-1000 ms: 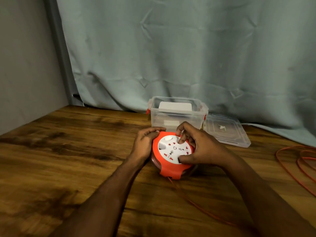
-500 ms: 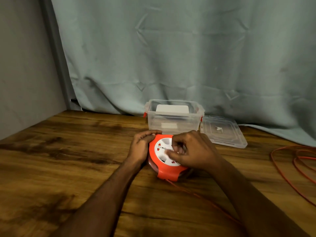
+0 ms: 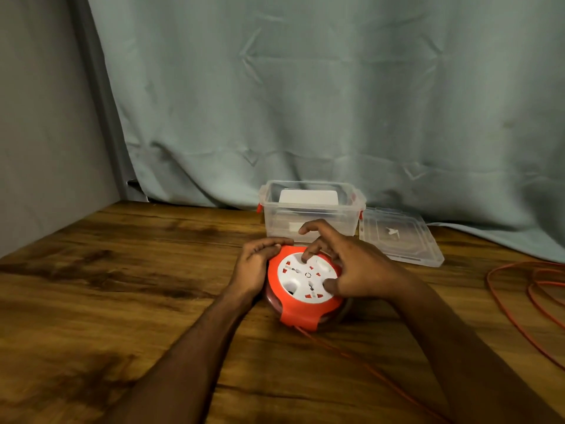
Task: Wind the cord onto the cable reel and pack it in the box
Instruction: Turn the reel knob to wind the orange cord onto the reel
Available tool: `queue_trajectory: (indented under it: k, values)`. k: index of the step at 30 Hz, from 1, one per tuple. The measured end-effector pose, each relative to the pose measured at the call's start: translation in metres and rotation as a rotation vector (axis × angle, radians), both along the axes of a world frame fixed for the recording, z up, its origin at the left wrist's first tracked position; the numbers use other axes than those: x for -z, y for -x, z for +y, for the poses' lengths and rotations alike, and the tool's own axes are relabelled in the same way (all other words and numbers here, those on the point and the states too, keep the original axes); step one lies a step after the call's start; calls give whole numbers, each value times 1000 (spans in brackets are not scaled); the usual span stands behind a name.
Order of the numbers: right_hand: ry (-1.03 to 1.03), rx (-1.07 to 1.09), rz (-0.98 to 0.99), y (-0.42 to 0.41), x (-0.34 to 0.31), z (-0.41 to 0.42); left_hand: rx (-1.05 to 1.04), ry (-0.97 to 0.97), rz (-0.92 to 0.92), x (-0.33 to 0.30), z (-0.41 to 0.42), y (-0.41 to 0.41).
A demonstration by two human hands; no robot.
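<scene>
— Wooden table (image 3: pixel 122 301), grey curtain (image 3: pixel 305 102) behind. Nearest?

— Cord (image 3: pixel 351 351) trailing from under the reel (image 3: pixel 305 289) toward the near edge, then looping loose by the right edge. Not yet wound in, judging by those loops.

— Hands?

— Left hand (image 3: pixel 255 260) curled round the reel's left rim, steadying. Right hand (image 3: pixel 351 264) spread over the white face, fingers (image 3: pixel 307 255) and thumb pressing on it, not wrapped round anything. Probably turning the centre to draw cord in.

— Reel's place?

— Mid-table, just in front of the box (image 3: pixel 312 215).

— Farther back?

— Box open near the far edge, something white inside, too unclear to name. Lid (image 3: pixel 400 237) flat just to its right.

— Left to do?

— Most of it, likely: finish winding, put reel in box, perhaps close lid.

— Any writing?

— None readable. Only red marks and sockets on the reel face; small mark on the lid, illegible.
</scene>
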State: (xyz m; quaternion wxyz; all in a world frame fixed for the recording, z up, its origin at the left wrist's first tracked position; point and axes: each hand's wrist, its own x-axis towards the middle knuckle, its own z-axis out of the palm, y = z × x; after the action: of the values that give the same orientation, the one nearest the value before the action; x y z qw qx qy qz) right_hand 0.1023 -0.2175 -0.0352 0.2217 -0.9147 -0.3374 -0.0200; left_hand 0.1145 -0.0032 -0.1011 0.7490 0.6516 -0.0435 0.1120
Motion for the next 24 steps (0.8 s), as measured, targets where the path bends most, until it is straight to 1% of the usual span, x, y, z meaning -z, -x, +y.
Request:
queue_trajectory:
  k: [5,18,24]
  values:
    - [-33,12,35,2,-2,-5,0,-5,16,-3,0,2]
    - [-28,27,-14,1,-1,-5,-24,45,6,-7,-4,7]
    - [5,122,-131,2,1,-2,-18,61,9,-4,-4,2]
